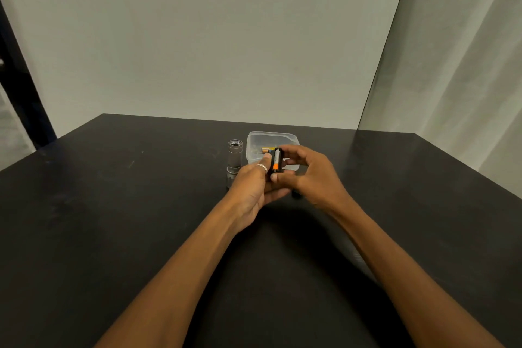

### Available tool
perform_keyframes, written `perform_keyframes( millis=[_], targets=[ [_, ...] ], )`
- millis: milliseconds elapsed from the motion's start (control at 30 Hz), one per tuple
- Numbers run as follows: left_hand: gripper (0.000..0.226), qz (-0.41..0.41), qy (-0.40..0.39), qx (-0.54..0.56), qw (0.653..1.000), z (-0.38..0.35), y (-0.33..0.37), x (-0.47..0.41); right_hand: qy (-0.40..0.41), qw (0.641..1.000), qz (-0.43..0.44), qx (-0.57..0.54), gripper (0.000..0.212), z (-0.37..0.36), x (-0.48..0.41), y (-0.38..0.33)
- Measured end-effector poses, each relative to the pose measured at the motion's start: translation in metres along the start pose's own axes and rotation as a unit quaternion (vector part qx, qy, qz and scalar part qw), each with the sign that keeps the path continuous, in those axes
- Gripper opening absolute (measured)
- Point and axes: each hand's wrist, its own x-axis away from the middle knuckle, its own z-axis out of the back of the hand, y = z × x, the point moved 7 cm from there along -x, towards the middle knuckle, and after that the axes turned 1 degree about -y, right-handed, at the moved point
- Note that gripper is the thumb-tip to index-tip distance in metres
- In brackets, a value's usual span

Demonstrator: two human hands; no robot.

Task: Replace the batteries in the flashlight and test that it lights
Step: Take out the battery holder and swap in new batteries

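A black battery holder with a white and orange battery in it is held upright above the table between both hands. My left hand, with a ring on one finger, grips its left side and base. My right hand pinches its top and bottom from the right. The grey flashlight body stands on its head on the black table, open end up, just left of my hands. A small dark part, perhaps the tail cap, lies under my right hand.
A clear plastic container sits behind my hands with another orange-tipped battery inside. The table ends at a pale wall behind and a wall corner at the right. A paper sheet and a light switch hang on the wall.
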Motion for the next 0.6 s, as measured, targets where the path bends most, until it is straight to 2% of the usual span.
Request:
perform_keyframes(
  millis=[267,400,467,600],
  targets=[
    [0.027,0.002,-0.004,-0.002,1.0,0.003,-0.002,-0.004,0.009,0.994,0.038,0.1,0.061,0.004,0.001,-0.01],
    [0.027,0.007,-0.003,-0.008,1.0,0.003,-0.003,-0.004,-0.062,0.988,0.028,0.136,0.062,0.004,-0.006,-0.01],
    [0.03,0.015,0.005,-0.001,1.0,0.004,-0.004,-0.005,-0.079,0.988,0.023,0.127,0.055,0.012,-0.013,-0.013],
    [0.033,0.028,0.025,0.014,0.999,0.006,-0.004,-0.006,0.004,0.993,0.02,0.12,0.026,0.034,-0.051,-0.021]
  ],
)
